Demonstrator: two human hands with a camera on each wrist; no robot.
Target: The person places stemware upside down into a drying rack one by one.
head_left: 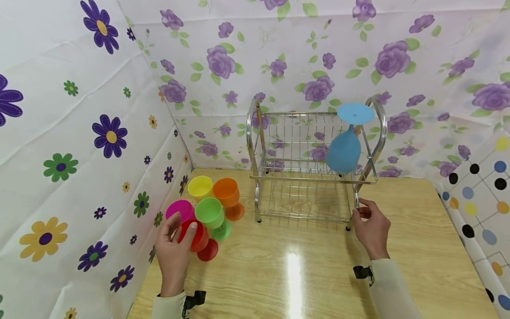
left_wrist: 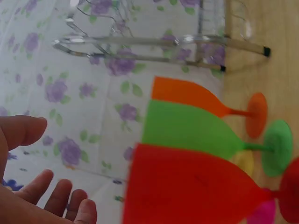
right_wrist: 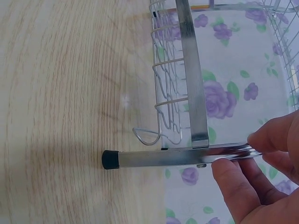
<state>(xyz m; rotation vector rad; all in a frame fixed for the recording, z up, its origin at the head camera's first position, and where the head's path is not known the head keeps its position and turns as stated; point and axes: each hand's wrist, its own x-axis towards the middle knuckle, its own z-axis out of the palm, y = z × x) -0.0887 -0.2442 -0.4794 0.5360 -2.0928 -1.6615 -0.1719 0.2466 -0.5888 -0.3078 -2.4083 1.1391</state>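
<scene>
With thumb and fingers, my right hand [head_left: 371,227] pinches the front right leg of the chrome dish rack [head_left: 312,179]; the leg [right_wrist: 224,153] runs between the fingertips in the right wrist view. On the rack's upper tier, a blue goblet [head_left: 344,150] leans upside down at the right end. My left hand [head_left: 174,246] hovers over the red goblet [head_left: 194,235], thumb and fingers spread apart with nothing between them. The left wrist view shows that hand [left_wrist: 42,186] beside the red goblet's rim. Behind stand a green goblet [head_left: 210,213], a magenta goblet [head_left: 179,209], an orange goblet [head_left: 226,192] and a yellow goblet [head_left: 200,187].
The wooden table [head_left: 259,274] carries the rack at the back and the goblet cluster at the left. A flowered cloth wall [head_left: 223,102] rises close behind the rack. Patterned sheets [head_left: 474,208] also bound the left and right sides.
</scene>
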